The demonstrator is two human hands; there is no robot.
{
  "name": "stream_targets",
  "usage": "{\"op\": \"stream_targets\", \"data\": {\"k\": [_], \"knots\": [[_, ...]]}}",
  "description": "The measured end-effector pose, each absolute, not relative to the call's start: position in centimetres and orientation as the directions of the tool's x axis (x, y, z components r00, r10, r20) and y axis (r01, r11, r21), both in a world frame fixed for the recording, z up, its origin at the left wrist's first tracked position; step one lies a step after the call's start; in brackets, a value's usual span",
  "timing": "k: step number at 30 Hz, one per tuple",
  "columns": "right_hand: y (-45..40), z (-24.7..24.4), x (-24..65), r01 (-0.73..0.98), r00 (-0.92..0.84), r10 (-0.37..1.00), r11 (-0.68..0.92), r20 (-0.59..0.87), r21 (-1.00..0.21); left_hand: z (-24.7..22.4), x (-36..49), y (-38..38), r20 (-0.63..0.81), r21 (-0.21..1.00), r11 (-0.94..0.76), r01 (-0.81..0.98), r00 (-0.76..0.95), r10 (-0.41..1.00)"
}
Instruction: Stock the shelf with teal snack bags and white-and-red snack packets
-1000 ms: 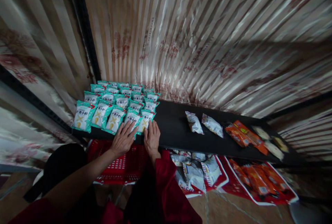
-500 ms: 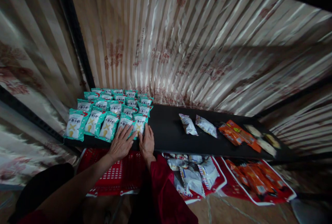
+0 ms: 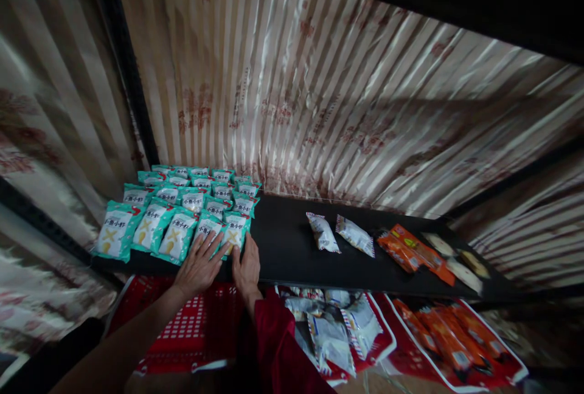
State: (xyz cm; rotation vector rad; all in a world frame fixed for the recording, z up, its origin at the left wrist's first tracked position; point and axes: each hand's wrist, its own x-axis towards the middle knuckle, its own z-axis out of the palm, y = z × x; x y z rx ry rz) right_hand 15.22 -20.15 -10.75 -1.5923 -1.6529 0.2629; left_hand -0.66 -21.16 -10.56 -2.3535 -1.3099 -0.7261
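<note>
Rows of teal and white snack bags (image 3: 174, 234) stand and lean close together at the left end of a black shelf (image 3: 283, 248). My left hand (image 3: 201, 265) lies with its fingers stretched over the lower front of the two rightmost bags in the front row. At the lower right corner of the end snack bag (image 3: 235, 231) is my right hand (image 3: 247, 265), its thumb against the front and its straight fingers along the side. Both hands touch the bags without closing around them.
Farther right on the shelf lie two white bags (image 3: 355, 236), orange packets (image 3: 414, 254) and pale packets (image 3: 464, 275). Below are a red basket (image 3: 191, 321), another with white bags (image 3: 332, 342), and one with orange packets (image 3: 449, 336). A striped curtain (image 3: 274, 78) hangs behind.
The view has shifted, so the shelf and bags appear lower and slightly farther left. Both hands remain at the same front-row bags.
</note>
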Motion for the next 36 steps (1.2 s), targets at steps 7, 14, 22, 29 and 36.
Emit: {"op": "stream_targets", "data": {"k": [7, 14, 22, 29, 36], "knots": [[-20.2, -10.3, 15.4, 0.736, 0.11, 0.927, 0.167, 0.359, -0.656, -10.7, -0.4, -21.3, 0.605, -0.082, -0.499, 0.863, 0.441, 0.663], [-20.0, -9.8, 15.4, 0.741, 0.091, 0.934, 0.168, 0.346, -0.65, -10.4, -0.3, -21.4, 0.596, -0.095, -0.505, 0.858, 0.455, 0.662], [-20.0, -9.4, 15.1, 0.754, 0.093, 0.949, 0.13, 0.301, -0.644, -10.3, -0.3, -21.3, 0.542, -0.093, -0.497, 0.863, 0.463, 0.702], [-19.8, -10.3, 15.0, 0.746, 0.127, 0.929, 0.141, 0.347, -0.651, -9.7, -0.4, -21.3, 0.501, -0.091, -0.492, 0.866, 0.467, 0.729], [-19.8, -10.6, 15.0, 0.758, 0.177, 0.907, 0.122, 0.382, -0.64, -9.7, -0.6, -21.2, 0.49, -0.083, -0.51, 0.856, 0.481, 0.727]]}}
